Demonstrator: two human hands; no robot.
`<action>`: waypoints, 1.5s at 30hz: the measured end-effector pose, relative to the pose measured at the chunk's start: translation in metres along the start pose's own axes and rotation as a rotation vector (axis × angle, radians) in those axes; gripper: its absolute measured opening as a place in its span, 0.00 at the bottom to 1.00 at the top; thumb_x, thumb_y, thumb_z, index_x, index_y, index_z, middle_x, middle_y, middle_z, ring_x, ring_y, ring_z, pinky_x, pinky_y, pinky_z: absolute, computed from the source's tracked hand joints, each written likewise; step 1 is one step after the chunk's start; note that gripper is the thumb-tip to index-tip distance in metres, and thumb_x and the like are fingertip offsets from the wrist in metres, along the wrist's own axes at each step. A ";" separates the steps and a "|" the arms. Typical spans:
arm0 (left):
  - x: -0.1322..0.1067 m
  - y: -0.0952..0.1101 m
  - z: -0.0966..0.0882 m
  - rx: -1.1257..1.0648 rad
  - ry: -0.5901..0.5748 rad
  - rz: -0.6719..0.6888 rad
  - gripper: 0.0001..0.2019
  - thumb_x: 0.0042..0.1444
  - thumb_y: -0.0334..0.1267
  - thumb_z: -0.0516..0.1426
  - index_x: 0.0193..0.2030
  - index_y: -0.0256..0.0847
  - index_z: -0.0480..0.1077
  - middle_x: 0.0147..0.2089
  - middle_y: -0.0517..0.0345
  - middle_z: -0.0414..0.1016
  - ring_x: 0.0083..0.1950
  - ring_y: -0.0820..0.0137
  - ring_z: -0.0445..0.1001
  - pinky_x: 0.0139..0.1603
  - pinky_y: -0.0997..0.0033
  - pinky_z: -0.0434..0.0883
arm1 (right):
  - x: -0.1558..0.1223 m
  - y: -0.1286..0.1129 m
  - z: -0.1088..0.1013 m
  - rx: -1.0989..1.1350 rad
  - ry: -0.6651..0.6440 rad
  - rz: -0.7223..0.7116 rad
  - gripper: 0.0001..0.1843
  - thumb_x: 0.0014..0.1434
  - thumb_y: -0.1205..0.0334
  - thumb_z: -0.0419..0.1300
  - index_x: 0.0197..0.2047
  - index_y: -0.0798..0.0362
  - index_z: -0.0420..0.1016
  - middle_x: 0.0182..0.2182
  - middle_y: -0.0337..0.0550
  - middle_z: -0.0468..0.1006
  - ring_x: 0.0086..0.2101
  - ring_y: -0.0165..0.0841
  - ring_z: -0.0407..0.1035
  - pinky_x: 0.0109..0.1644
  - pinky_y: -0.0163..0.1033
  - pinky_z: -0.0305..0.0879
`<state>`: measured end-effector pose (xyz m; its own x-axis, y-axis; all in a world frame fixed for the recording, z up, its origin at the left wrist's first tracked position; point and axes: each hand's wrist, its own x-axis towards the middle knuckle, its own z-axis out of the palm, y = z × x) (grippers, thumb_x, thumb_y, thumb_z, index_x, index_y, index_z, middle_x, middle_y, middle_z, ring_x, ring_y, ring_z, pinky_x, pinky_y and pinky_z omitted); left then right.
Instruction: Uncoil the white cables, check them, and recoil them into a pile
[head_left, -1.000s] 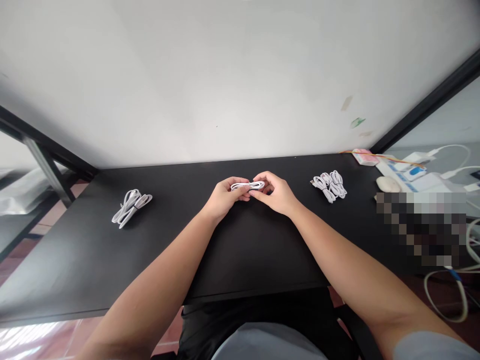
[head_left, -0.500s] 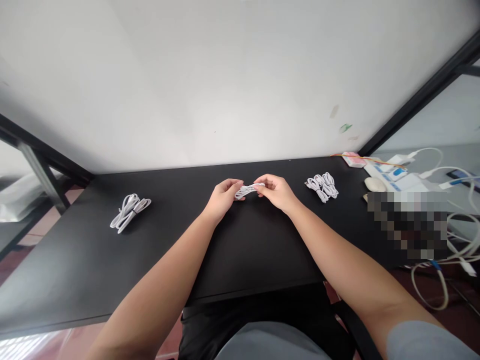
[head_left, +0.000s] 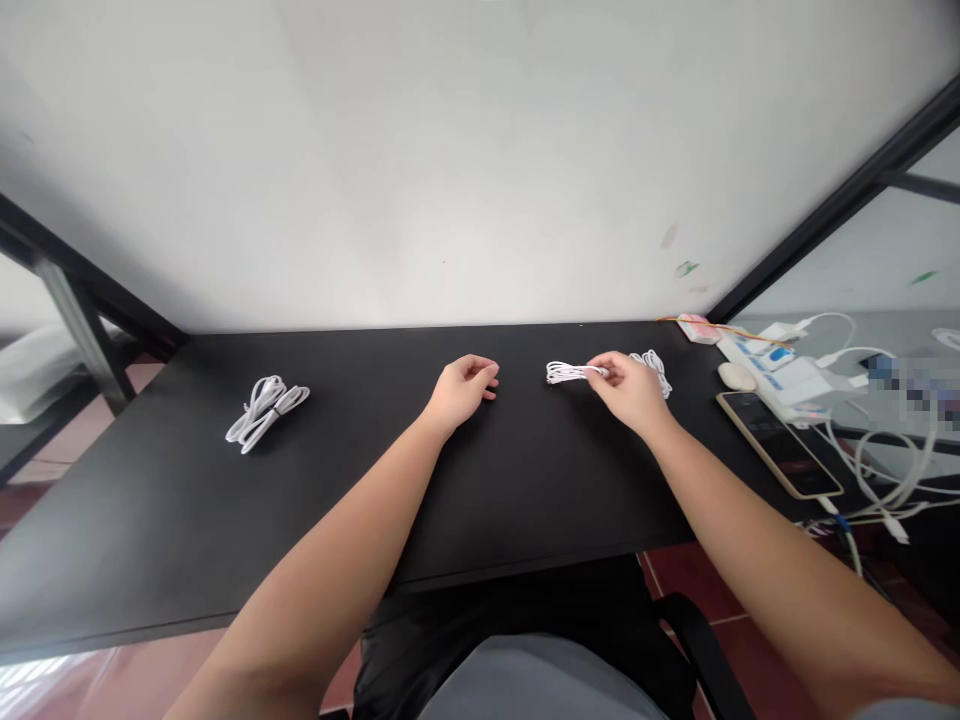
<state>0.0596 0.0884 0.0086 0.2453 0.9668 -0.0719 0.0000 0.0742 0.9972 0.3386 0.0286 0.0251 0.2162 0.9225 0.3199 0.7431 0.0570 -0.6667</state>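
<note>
A bundled white cable (head_left: 568,373) is pinched between the thumb and fingers of the right hand (head_left: 628,390), its looped end pointed towards the left hand (head_left: 463,388). It is thus placed between the two hands, touched by the right and well apart from the left; whether the black table (head_left: 360,480) is touched by it cannot be told. The left hand is held half-open over the table, its fingers loosely curved and nothing seen in its grasp.

Just beyond the right hand, a second white bundle (head_left: 655,368) is partly hidden by it. Well to the left of the left hand, a looped white cable (head_left: 266,412) is laid on the table, gathered at its middle by a dark tie (head_left: 276,410).

At the right, blue markings are carried by a white power strip (head_left: 799,382), too small to be read. A pink and white box (head_left: 697,329) is set near it, any lettering blurred. A phone (head_left: 780,445) is laid near a rounded white object (head_left: 737,377), its dark screen not legible
</note>
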 end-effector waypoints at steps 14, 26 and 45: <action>-0.001 0.000 0.000 0.076 -0.011 0.011 0.07 0.61 0.38 0.60 0.39 0.36 0.74 0.33 0.54 0.75 0.35 0.70 0.78 0.33 0.71 0.76 | -0.012 0.046 -0.038 -0.507 0.068 -0.085 0.07 0.59 0.59 0.58 0.36 0.51 0.77 0.32 0.43 0.81 0.32 0.38 0.74 0.40 0.42 0.68; 0.003 -0.006 -0.001 0.113 -0.025 0.032 0.07 0.61 0.39 0.60 0.38 0.37 0.74 0.33 0.54 0.76 0.32 0.71 0.77 0.31 0.73 0.76 | -0.015 0.039 -0.033 -0.724 0.027 -0.385 0.13 0.64 0.55 0.58 0.42 0.53 0.81 0.40 0.50 0.79 0.45 0.44 0.71 0.46 0.44 0.67; 0.002 -0.006 -0.001 0.105 -0.041 0.037 0.08 0.60 0.40 0.61 0.36 0.37 0.73 0.30 0.56 0.76 0.27 0.75 0.74 0.30 0.73 0.74 | 0.016 -0.065 0.035 -0.324 -0.168 -0.278 0.12 0.61 0.54 0.58 0.32 0.49 0.78 0.29 0.42 0.79 0.28 0.35 0.71 0.33 0.40 0.61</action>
<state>0.0590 0.0906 0.0024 0.2860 0.9575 -0.0360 0.0910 0.0103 0.9958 0.2719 0.0524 0.0500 -0.1055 0.9396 0.3255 0.9239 0.2137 -0.3175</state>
